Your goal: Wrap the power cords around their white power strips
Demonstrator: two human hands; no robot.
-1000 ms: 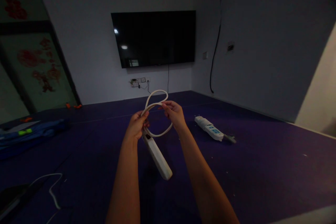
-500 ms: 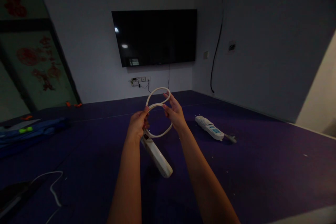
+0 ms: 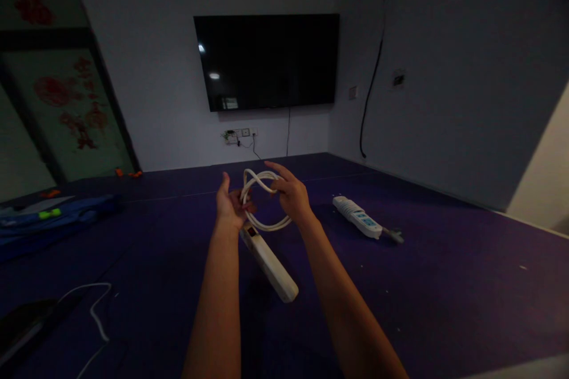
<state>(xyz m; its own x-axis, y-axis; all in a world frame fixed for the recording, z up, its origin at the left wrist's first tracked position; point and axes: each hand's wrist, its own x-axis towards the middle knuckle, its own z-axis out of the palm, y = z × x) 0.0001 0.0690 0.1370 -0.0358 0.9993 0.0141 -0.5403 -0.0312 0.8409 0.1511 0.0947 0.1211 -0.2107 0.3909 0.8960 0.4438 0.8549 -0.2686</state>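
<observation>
Several loops of white cord [image 3: 268, 228] are being held up between two hands over the purple floor [image 3: 427, 290]. Across the left hand's [image 3: 230, 207] fingers the coil is being loosely supported, the thumb spread wide. By the right hand's [image 3: 292, 194] bent fingers it is being gripped, index extended. Just below, a white power strip [image 3: 272, 266] is slanting.

Scene dimly lit, underexposed. Bright spots are reflected in the TV screen [image 3: 271, 59]; the pale wall strip [image 3: 549, 180] at far right is lit more strongly, faint sheen cast on the purple floor [image 3: 480, 290]. Fine detail smeared on the white cable [image 3: 269, 228]; edges stretched.
</observation>
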